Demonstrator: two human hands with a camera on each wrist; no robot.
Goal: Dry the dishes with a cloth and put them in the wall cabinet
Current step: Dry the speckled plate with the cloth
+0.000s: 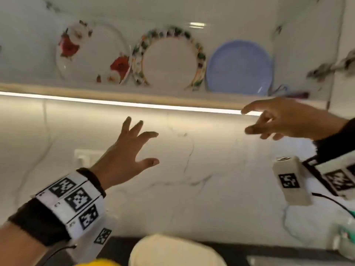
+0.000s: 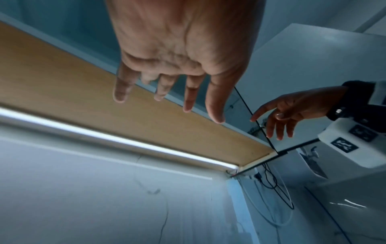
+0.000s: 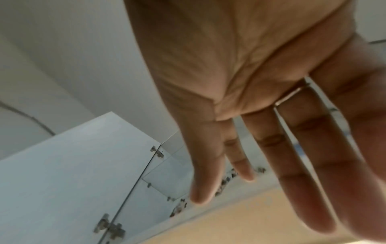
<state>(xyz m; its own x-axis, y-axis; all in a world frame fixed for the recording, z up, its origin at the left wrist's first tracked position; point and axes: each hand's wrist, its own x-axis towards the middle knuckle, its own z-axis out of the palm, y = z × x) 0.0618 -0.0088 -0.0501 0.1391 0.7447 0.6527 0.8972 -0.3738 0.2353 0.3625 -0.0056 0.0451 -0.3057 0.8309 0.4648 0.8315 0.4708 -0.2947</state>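
Three plates stand on edge in the open wall cabinet point(image 1: 134, 100): a white plate with red roses point(image 1: 90, 52), a plate with a flowered rim point(image 1: 169, 60) and a plain blue plate point(image 1: 240, 66). My left hand point(image 1: 132, 148) is raised below the shelf with fingers spread and holds nothing. My right hand point(image 1: 276, 120) hovers at the shelf's right end, under the blue plate, fingers loosely extended and empty. Both palms show bare in the wrist views, the left hand point(image 2: 173, 74) and the right hand point(image 3: 271, 115). At the bottom edge lies a yellow cloth point(image 1: 99, 263).
A cream bowl point(image 1: 172, 252) sits on the dark counter at the bottom. A lit strip point(image 1: 115, 101) runs under the cabinet's wooden bottom point(image 2: 83, 92). The cabinet door point(image 3: 69, 173) with metal hinges hangs open at the right. Cables point(image 2: 271, 183) hang in the corner.
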